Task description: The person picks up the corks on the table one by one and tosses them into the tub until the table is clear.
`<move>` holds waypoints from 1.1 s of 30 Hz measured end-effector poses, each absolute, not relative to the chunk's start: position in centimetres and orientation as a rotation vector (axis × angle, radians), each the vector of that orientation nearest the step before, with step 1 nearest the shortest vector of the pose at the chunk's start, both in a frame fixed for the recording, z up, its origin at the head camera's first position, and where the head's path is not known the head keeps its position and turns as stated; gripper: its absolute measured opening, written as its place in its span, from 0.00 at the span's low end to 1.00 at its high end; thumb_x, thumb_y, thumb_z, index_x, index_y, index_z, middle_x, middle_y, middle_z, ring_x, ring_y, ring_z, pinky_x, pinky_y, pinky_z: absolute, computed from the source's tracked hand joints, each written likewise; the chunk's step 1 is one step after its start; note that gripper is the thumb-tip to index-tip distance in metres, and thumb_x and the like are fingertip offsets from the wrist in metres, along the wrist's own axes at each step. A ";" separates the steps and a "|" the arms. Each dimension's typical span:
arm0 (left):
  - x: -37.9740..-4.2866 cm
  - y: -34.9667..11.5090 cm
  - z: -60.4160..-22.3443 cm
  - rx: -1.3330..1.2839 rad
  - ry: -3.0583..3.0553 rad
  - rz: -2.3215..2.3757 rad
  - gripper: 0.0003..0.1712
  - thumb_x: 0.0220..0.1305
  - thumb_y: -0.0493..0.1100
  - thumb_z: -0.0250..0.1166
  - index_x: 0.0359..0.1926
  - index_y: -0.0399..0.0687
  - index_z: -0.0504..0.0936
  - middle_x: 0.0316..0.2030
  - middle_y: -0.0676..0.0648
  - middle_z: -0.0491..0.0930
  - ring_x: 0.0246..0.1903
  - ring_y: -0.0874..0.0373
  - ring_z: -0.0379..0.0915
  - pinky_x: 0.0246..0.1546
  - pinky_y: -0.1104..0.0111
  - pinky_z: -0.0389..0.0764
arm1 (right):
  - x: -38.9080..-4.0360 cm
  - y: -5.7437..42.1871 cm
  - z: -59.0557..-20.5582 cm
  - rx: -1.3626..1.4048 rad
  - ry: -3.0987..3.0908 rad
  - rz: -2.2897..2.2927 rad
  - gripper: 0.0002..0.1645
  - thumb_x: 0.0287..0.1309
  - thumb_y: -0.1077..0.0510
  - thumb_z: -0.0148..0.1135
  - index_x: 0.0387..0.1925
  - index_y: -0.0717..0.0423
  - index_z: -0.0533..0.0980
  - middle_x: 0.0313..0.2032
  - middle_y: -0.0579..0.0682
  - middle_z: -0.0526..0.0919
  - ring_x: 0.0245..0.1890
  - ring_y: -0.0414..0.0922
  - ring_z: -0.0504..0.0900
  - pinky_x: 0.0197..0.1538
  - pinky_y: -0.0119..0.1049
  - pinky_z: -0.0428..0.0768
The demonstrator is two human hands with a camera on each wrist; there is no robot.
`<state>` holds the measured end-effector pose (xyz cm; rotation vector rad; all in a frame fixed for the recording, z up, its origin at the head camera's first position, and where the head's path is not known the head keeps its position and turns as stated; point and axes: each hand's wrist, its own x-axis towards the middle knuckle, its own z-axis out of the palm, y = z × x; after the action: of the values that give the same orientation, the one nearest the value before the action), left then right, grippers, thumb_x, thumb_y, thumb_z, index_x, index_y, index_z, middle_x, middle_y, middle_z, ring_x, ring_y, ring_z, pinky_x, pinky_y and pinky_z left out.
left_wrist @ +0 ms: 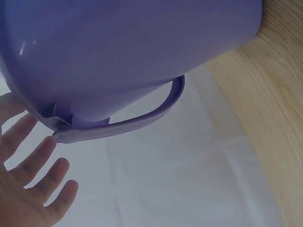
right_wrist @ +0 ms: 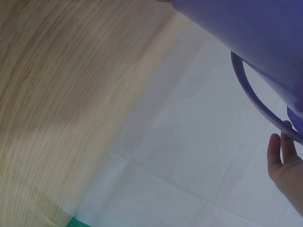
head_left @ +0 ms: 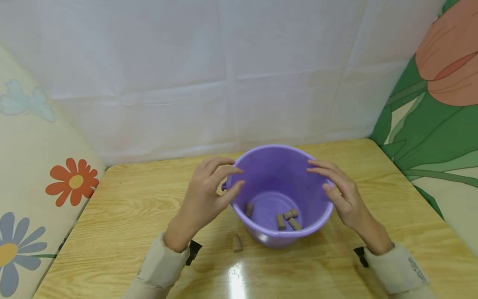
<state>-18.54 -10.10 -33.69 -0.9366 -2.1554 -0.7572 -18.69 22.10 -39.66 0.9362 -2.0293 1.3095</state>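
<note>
A purple bucket (head_left: 278, 166) stands upright on the wooden table, several small brown cork-like cylinders (head_left: 281, 222) lying on its floor. Another brown cylinder (head_left: 237, 243) is on the table, just left of the bucket. At the bucket's left rim is my left hand (head_left: 205, 191), its fingers spread and relaxed; in the left wrist view they are right at the rim beside the purple handle (left_wrist: 128, 125). On the opposite side my right hand (head_left: 345, 197) has its fingertips over the rim, thumb apart from the fingers. The right wrist view shows two fingers (right_wrist: 274, 150) close to the handle.
The light wood table (head_left: 149, 199) runs back to a white sheet (head_left: 168, 83). Panels painted with flowers flank it: a red flower (head_left: 76, 181) at the left, a large tulip (head_left: 452, 58) at the right. Dark wrist mounts (head_left: 193, 252) are at both sleeves.
</note>
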 end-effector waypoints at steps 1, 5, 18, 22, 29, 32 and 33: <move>-18.5 -10.2 -33.6 -0.935 -2.158 -0.758 0.11 0.55 0.41 0.73 0.41 0.46 0.85 0.44 0.42 0.84 0.49 0.47 0.78 0.54 0.54 0.76 | -18.7 22.1 -39.6 0.939 -2.029 1.310 0.21 0.64 0.67 0.45 0.54 0.69 0.77 0.61 0.59 0.77 0.67 0.46 0.72 0.72 0.31 0.65; -18.4 -10.5 -33.7 -0.926 -2.170 -0.770 0.11 0.55 0.41 0.73 0.40 0.46 0.85 0.45 0.42 0.84 0.50 0.47 0.77 0.54 0.54 0.76 | -18.7 22.0 -39.6 0.945 -2.018 1.310 0.21 0.64 0.67 0.45 0.54 0.70 0.77 0.61 0.59 0.78 0.67 0.46 0.71 0.72 0.32 0.64; -18.0 -11.9 -33.9 -0.860 -2.210 -0.782 0.12 0.56 0.41 0.73 0.42 0.46 0.85 0.47 0.44 0.84 0.52 0.46 0.77 0.55 0.53 0.77 | -18.6 22.0 -39.7 0.934 -2.019 1.309 0.22 0.64 0.67 0.45 0.54 0.69 0.78 0.61 0.58 0.78 0.68 0.46 0.71 0.72 0.31 0.64; -17.9 -12.6 -34.2 -0.838 -2.233 -0.781 0.12 0.57 0.42 0.73 0.42 0.45 0.85 0.47 0.44 0.84 0.52 0.47 0.77 0.56 0.53 0.76 | -18.6 22.0 -39.7 0.936 -2.019 1.309 0.21 0.64 0.67 0.45 0.54 0.69 0.77 0.61 0.58 0.78 0.68 0.46 0.71 0.72 0.31 0.64; -17.6 -13.4 -34.7 -0.813 -2.253 -0.763 0.13 0.57 0.42 0.73 0.43 0.44 0.85 0.47 0.43 0.83 0.52 0.46 0.77 0.56 0.53 0.76 | -18.6 22.0 -39.6 0.939 -2.029 1.311 0.21 0.64 0.68 0.45 0.54 0.69 0.77 0.61 0.58 0.77 0.68 0.46 0.71 0.72 0.31 0.65; -17.4 -13.6 -34.8 -0.809 -2.257 -0.764 0.13 0.57 0.41 0.73 0.43 0.44 0.85 0.47 0.43 0.83 0.52 0.46 0.76 0.55 0.53 0.76 | -18.6 22.1 -39.6 0.938 -2.034 1.311 0.22 0.64 0.68 0.45 0.54 0.69 0.77 0.62 0.58 0.77 0.68 0.45 0.71 0.72 0.30 0.65; -17.4 -13.7 -34.8 -0.808 -2.259 -0.763 0.13 0.57 0.41 0.74 0.43 0.44 0.85 0.47 0.43 0.83 0.52 0.46 0.77 0.55 0.53 0.76 | -18.6 22.1 -39.7 0.937 -2.036 1.311 0.22 0.63 0.68 0.45 0.54 0.69 0.77 0.61 0.58 0.77 0.68 0.45 0.71 0.72 0.30 0.65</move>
<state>-17.38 -13.66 -34.83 -0.8079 -2.2592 -0.7627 -18.59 22.07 -39.65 0.9366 -2.0358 1.3106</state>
